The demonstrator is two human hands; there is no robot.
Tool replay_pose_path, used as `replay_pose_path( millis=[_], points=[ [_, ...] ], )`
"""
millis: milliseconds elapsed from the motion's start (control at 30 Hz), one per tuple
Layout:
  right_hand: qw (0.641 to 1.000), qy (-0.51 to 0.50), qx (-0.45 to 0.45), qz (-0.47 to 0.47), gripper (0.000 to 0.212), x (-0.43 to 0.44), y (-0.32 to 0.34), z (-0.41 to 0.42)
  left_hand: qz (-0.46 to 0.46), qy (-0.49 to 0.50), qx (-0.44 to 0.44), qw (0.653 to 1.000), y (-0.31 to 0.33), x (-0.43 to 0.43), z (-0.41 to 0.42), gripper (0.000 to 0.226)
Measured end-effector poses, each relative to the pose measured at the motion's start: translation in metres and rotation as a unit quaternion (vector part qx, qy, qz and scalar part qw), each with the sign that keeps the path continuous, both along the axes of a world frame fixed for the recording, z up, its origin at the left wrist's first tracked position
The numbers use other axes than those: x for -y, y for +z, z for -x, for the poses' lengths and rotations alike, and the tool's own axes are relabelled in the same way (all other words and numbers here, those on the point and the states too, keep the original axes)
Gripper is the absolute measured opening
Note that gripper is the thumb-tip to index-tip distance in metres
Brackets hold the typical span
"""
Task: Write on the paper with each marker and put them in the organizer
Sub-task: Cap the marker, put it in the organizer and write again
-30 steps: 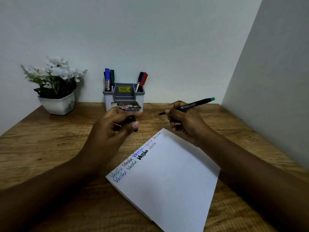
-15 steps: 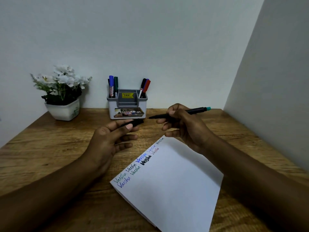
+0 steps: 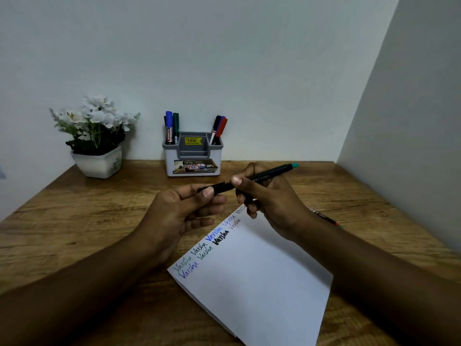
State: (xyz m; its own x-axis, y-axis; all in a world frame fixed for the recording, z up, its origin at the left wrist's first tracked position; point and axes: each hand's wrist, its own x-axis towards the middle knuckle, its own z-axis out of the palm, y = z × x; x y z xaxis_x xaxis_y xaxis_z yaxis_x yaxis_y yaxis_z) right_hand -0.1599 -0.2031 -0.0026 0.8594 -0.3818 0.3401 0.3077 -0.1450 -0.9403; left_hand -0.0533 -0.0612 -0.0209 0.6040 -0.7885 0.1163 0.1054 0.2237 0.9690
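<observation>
A: Handling first. The paper (image 3: 262, 283) lies flat on the table (image 3: 74, 221) in front of the organizer (image 3: 193, 168), on our side of it, with written lines along one edge. We judge it light and limp, apt to slide under a stroke. We would pin it with a flat palm.

B: Noted. The marker (image 3: 272, 174) is in front of the organizer, slightly to its right, raised off the table. The right hand (image 3: 272, 203) wraps curled fingers round the black barrel. We judge it light, stiff and smooth. Mid-barrel is where we would hold it.

A: And the cap (image 3: 219, 188)?

B: The left hand (image 3: 184, 216) pinches it between thumb and forefinger, at the marker's tip. We cannot tell if it is fully seated. We judge it small and slick, so it needs a firm pinch and a straight push.

A: Containers. The flower pot (image 3: 99, 163), left of the organizer, holds white flowers.

B: The organizer's left compartment holds a blue marker (image 3: 169, 121) and a green marker (image 3: 175, 121), upright. Its right compartment holds a black marker (image 3: 216, 122) and a red marker (image 3: 222, 128), leaning right. The middle section bears a yellow sticker (image 3: 193, 140).

A: One more pen (image 3: 324, 218) lies on the table in front and to the right of the organizer, half hidden by the right forearm.
</observation>
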Motion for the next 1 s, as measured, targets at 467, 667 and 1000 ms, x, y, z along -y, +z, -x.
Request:
replay_pose_path(
  millis=[467, 667, 1000],
  points=[
    [0.999, -0.027, -0.018, 0.008, 0.017, 0.014, 0.004, 0.0, -0.15, 0.006, 0.216, 0.965, -0.019, 0.002, -0.017, 0.056],
    [0.992, -0.093, -0.001, 0.089, 0.028, 0.057, 0.047, -0.007, -0.326, -0.035, 0.488, 0.809, -0.027, 0.0, -0.022, 0.067],
    [0.939, -0.282, 0.061, 0.188, 0.069, 0.099, 0.069, -0.125, -0.302, -0.043, 0.501, 0.81, -0.037, 0.002, -0.031, 0.066]
  ],
)
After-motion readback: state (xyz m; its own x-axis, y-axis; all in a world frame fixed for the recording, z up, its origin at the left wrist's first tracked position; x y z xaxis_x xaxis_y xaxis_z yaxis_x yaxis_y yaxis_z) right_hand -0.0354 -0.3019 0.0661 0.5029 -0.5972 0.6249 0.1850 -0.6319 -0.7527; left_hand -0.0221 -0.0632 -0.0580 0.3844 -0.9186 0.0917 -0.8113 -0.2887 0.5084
